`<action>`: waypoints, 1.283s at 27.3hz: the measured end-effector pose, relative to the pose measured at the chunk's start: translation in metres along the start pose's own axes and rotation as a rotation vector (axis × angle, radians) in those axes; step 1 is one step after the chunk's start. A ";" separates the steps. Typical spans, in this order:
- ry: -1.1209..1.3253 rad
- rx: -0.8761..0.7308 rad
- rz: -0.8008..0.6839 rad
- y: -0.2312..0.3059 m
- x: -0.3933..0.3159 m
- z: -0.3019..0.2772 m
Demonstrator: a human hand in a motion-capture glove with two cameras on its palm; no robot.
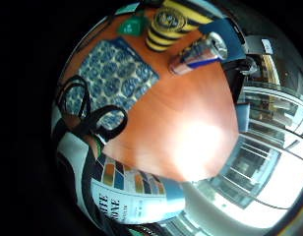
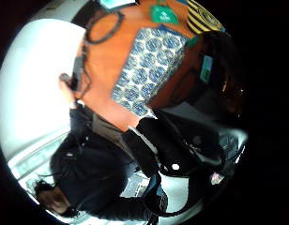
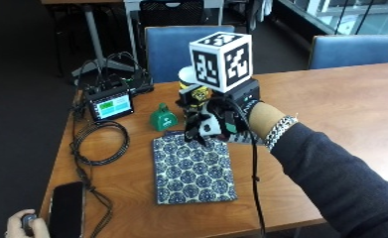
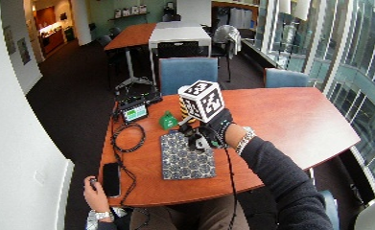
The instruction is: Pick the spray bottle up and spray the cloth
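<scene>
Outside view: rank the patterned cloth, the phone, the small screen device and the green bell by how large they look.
1. Patterned cloth, clearly largest.
2. Phone, partly cut off by the picture's edge and nearer the camera, so its rank is less sure.
3. Small screen device.
4. Green bell, smallest.

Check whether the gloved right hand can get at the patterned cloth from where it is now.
Probably yes. The right hand, gripping the spray bottle, is at the far edge of the cloth, which lies flat with nothing on it or in between.
</scene>
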State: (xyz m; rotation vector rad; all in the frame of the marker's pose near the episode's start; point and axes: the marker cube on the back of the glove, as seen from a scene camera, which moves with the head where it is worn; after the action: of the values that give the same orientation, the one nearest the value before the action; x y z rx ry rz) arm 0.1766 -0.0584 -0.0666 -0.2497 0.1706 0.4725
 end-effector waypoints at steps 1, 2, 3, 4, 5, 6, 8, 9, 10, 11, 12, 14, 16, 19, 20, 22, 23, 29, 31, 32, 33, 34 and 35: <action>-0.043 0.028 -0.006 -0.001 0.000 -0.008; -0.084 0.055 -0.011 -0.001 0.000 -0.015; -0.124 0.081 -0.016 -0.002 0.000 -0.022; -0.163 0.109 -0.021 -0.002 0.000 -0.028; -0.200 0.137 -0.026 -0.002 0.000 -0.035; -0.239 0.167 -0.032 -0.002 0.000 -0.041; -0.331 0.242 -0.046 -0.002 0.002 -0.054; -0.383 0.287 -0.055 -0.001 0.004 -0.061; -0.439 0.336 -0.064 0.000 0.005 -0.069; -0.496 0.386 -0.073 0.001 0.007 -0.076; -0.551 0.434 -0.081 0.002 0.009 -0.082; -0.653 0.518 -0.094 0.004 0.011 -0.093; -0.740 0.588 -0.104 0.004 0.012 -0.100; -0.861 0.694 -0.104 -0.001 0.010 -0.105; -0.901 0.733 -0.099 -0.004 0.010 -0.105; -0.976 0.816 -0.080 -0.012 0.013 -0.103; -1.011 0.857 -0.067 -0.017 0.015 -0.101; -1.156 0.975 0.039 -0.044 0.021 -0.073; -1.154 0.964 0.093 -0.052 0.021 -0.057; -1.151 0.953 0.120 -0.056 0.022 -0.048; -1.149 0.940 0.146 -0.060 0.023 -0.039; -1.148 0.927 0.169 -0.063 0.024 -0.029; -1.146 0.914 0.189 -0.067 0.025 -0.020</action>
State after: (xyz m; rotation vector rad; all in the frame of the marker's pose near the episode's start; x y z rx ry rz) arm 0.2275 -0.1109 -0.0778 0.9449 -0.7162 0.6135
